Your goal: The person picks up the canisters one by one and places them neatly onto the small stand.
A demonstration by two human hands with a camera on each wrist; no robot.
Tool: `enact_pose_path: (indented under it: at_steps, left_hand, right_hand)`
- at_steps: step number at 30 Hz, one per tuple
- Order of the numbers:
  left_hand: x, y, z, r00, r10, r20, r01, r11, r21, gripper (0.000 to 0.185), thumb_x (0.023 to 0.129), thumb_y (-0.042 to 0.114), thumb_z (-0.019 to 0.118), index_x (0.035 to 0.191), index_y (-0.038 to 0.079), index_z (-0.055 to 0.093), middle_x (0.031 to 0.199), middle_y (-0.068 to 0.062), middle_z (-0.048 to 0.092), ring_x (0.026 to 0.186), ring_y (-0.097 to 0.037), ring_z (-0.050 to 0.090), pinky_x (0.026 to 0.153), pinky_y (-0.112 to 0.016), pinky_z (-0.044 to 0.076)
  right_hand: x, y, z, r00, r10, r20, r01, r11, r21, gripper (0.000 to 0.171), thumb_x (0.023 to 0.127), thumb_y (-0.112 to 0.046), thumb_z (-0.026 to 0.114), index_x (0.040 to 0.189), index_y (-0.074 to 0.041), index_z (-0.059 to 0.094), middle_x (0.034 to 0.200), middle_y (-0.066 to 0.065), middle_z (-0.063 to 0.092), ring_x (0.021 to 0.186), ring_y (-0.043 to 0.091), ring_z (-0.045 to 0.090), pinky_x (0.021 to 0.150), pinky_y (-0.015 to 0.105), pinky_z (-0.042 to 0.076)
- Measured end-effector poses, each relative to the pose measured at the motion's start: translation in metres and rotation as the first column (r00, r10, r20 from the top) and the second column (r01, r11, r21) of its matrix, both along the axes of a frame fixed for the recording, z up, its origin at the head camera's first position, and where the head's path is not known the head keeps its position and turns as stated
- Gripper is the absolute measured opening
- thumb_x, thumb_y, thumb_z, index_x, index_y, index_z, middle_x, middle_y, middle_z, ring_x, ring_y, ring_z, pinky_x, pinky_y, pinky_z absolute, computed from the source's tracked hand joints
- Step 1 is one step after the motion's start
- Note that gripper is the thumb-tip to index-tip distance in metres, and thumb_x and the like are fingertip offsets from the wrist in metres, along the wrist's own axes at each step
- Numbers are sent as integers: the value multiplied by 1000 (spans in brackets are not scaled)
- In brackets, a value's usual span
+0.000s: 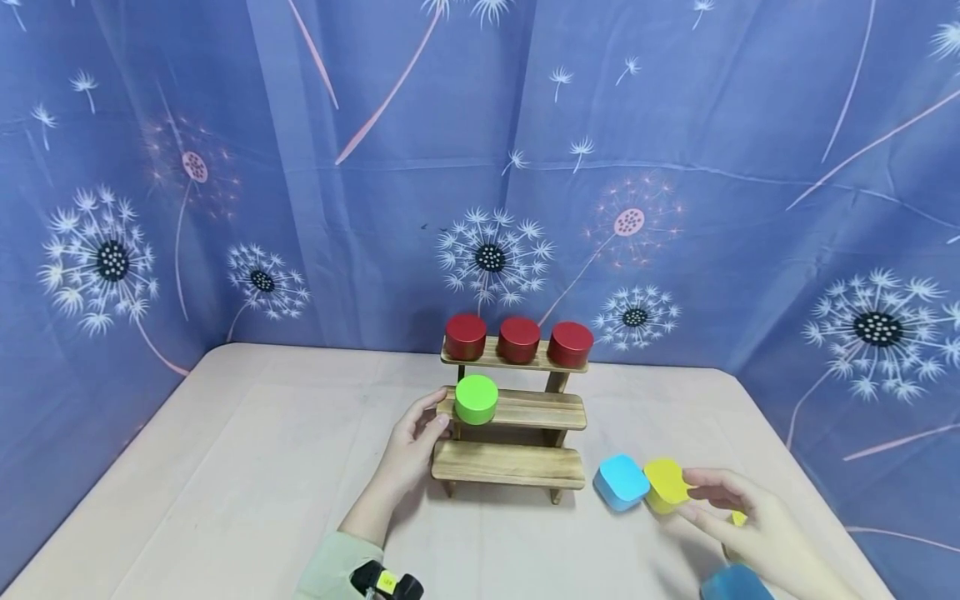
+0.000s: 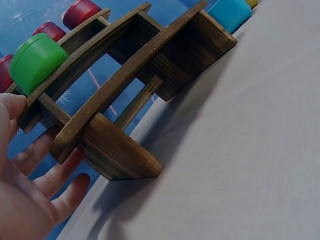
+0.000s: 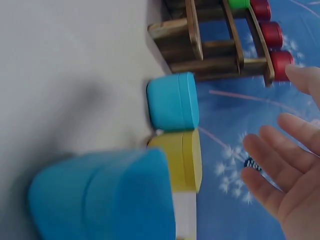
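Note:
My left hand (image 1: 411, 446) is at the left end of a three-tier wooden stand (image 1: 507, 463), thumb and index finger pinching the end of its middle tier. In the left wrist view, its other fingers spread beneath. Beside that thumb, a round green tin (image 1: 476, 400) sits on the middle tier. Three round red tins (image 1: 519, 340) line the top tier. My right hand (image 1: 750, 517) has loosely spread fingers beside a yellow rounded-square tin (image 1: 666, 483), holding nothing. A light blue rounded-square tin (image 1: 622, 482) stands left of the yellow one.
A darker-looking blue tin (image 1: 737, 583) stands near the front, below my right hand. Another yellow piece (image 1: 739, 518) is mostly hidden behind that hand. A blue dandelion-print curtain (image 1: 360, 250) hangs around the back and sides of the pale-covered table (image 1: 247, 483).

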State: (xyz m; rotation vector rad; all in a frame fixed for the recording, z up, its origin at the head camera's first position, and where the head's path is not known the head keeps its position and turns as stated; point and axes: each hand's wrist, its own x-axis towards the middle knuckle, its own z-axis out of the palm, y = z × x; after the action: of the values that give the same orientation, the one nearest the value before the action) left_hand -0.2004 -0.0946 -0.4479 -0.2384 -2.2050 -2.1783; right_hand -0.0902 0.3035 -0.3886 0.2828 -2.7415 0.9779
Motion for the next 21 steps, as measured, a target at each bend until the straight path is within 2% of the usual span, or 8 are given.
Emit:
enact_pose_path:
  at_steps: [2, 6, 9, 12, 14, 15, 18, 21]
  left_hand:
    - [0, 0, 0, 1000, -3, 0, 3, 1000, 3, 41, 96, 11, 51, 137, 9, 47, 127, -18, 55, 93, -17, 60, 90, -33, 51]
    - [0, 0, 0, 1000, -9, -6, 9, 1000, 7, 41, 96, 11, 51, 137, 9, 47, 127, -18, 55, 94, -16, 60, 90, -32, 51]
    - [-1, 0, 0, 1000, -4, -16, 4, 1000, 4, 40, 96, 10, 51, 137, 9, 47, 126, -18, 55, 93, -16, 60, 89, -33, 51]
    - [-1, -1, -1, 1000, -2, -23, 2, 1000, -1, 41, 96, 11, 51, 137, 9, 47, 125, -18, 56, 93, -15, 60, 89, -33, 52]
    - [0, -1, -1, 1000, -4, -24, 4, 1000, 0, 41, 96, 11, 51, 137, 9, 47, 126, -18, 55, 93, -14, 60, 89, -34, 51]
    - [0, -1, -1, 1000, -7, -23, 7, 1000, 0, 41, 96, 11, 51, 137, 9, 47, 128, -18, 55, 93, -13, 60, 89, -34, 51]
    - [0, -1, -2, 1000, -8, -20, 8, 1000, -1, 41, 97, 11, 51, 137, 9, 47, 128, -17, 55, 93, -13, 60, 89, -33, 51]
    - [0, -2, -2, 1000, -4, -22, 4, 1000, 1, 41, 97, 10, 50, 137, 9, 47, 126, -19, 56, 92, -13, 60, 88, -30, 51]
  right_hand:
    - [4, 9, -1, 996, -11, 86, 11, 1000, 5, 35, 84, -15, 71, 116, -4, 61, 105, -5, 67, 88, -7, 60, 70, 14, 50]
    - [12, 28, -4, 961, -17, 274, 8, 999, 34, 41, 89, -20, 65, 123, 1, 55, 110, 2, 66, 88, -11, 57, 69, 18, 52]
    - [17, 39, -9, 959, 10, 285, -26, 998, 54, 40, 89, -18, 65, 122, 4, 55, 104, -6, 67, 85, -12, 57, 68, 18, 51]
    - [21, 46, -16, 976, 58, 211, -67, 997, 37, 35, 86, -9, 66, 115, 10, 57, 93, -16, 66, 82, -10, 58, 63, 18, 51]
    - [23, 49, -18, 967, 60, 248, -68, 997, 24, 37, 87, -10, 66, 115, 11, 57, 94, -13, 68, 80, -10, 58, 63, 18, 51]
    - [24, 51, -18, 951, 48, 304, -53, 999, 9, 39, 89, -13, 65, 117, 11, 55, 98, -9, 68, 81, -9, 58, 64, 19, 52]
    - [28, 51, -18, 903, -96, 419, 73, 995, 72, 50, 88, -27, 67, 122, 6, 55, 103, 3, 69, 79, -8, 58, 66, 19, 51]
    - [30, 50, -21, 869, -214, 447, 177, 976, 123, 58, 81, -33, 73, 122, 4, 56, 104, 11, 69, 77, -4, 59, 66, 21, 52]
